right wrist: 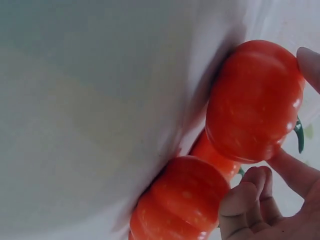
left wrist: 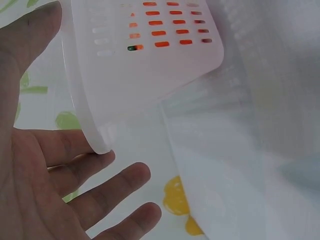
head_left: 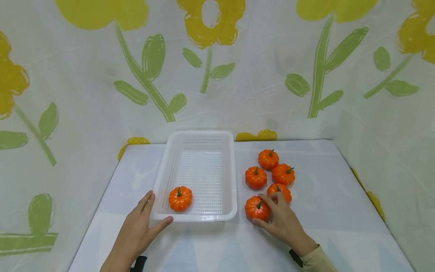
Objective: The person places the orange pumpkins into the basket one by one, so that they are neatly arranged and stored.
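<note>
The right hand [head_left: 280, 219] rests on the desk [head_left: 340, 211] at the near end of a cluster of five small orange pumpkins, its fingers curled around the nearest pumpkin [head_left: 257, 208]; the index finger lies over the top beside the green stem and the thumb sits against the near-left side. In the right wrist view the fingertips [right wrist: 250, 192] touch this pumpkin's ribbed skin, and a second pumpkin [right wrist: 255, 100] is pressed directly against it. The held pumpkin stands upright with its stem pointing up and slightly to the right; it is a flattened round body, so it has no marked long axis across the desk. The other four pumpkins [head_left: 270, 172] lie farther away, close together and also stem-up. The white perforated basket [head_left: 200, 217] lies to the left of the held pumpkin, its long axis running near to far, with its right wall just beside the pumpkin cluster. One pumpkin in the basket [head_left: 180, 198] already occupies the near-left corner. The left hand [head_left: 139, 230] is spread wide with straight fingers, the thumb touching the basket's near rim and the fingers lying along its near-left corner; it holds nothing. The right hand is the nearer hand to the loose pumpkins, and the basket opening lies leftward and slightly farther from it.
</note>
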Tool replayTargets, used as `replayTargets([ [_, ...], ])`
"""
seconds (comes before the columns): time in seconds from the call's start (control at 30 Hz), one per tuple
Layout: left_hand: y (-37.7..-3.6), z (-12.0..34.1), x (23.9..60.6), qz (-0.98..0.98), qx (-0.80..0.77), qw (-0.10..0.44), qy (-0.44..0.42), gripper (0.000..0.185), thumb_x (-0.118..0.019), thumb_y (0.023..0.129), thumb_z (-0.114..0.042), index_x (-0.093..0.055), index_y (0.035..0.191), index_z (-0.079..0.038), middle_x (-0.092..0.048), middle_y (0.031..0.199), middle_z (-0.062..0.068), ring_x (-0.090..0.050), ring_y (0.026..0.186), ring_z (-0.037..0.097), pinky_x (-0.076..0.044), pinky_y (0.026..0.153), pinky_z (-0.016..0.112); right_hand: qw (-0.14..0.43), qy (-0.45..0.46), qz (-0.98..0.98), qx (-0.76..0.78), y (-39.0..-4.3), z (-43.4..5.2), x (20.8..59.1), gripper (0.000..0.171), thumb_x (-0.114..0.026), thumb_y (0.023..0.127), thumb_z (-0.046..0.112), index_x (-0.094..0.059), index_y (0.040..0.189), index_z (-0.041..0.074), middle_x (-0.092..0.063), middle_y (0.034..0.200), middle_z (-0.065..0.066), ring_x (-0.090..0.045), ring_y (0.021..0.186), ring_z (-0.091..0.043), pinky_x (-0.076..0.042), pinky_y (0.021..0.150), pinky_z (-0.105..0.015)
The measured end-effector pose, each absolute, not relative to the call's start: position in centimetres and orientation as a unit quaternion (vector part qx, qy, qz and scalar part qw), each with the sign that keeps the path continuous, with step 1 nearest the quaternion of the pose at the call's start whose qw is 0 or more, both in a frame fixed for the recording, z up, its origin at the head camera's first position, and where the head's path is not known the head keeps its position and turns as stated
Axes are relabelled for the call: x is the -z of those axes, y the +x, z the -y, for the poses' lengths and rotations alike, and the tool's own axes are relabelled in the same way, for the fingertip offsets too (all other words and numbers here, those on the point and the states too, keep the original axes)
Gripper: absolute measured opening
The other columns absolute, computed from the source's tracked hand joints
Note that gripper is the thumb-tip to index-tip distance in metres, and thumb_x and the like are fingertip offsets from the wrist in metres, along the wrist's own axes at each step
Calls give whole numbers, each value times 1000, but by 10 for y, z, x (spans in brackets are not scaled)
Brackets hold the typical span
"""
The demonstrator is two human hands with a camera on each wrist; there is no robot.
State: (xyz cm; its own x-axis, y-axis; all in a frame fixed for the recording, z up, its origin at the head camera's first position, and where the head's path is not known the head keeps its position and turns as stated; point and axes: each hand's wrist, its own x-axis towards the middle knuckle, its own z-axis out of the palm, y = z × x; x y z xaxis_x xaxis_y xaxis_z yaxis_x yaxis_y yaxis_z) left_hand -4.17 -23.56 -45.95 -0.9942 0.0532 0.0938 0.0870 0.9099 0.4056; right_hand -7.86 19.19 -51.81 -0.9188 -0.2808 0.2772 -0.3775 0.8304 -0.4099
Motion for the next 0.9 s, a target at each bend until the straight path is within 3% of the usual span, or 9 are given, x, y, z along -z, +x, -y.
replayTargets([
  [0.3,-41,235,459,975,213,43,-37,105,-67,86,-68,-37,152,9,-34,158,25,-44,134,49,-41,107,64,119,203,935,-265,-76,-189,519,79,-96,67,38,-62,132,8,-51,134,-12,-51,121,-30,-56,94,-51],
  [0.9,-42,235,458,976,213,36,-35,103,-68,87,-66,-36,152,8,-33,159,25,-44,135,49,-40,107,64,96,205,931,-287,-72,-189,514,81,-94,71,40,-58,137,9,-55,138,-6,-54,125,-26,-52,101,-48],
])
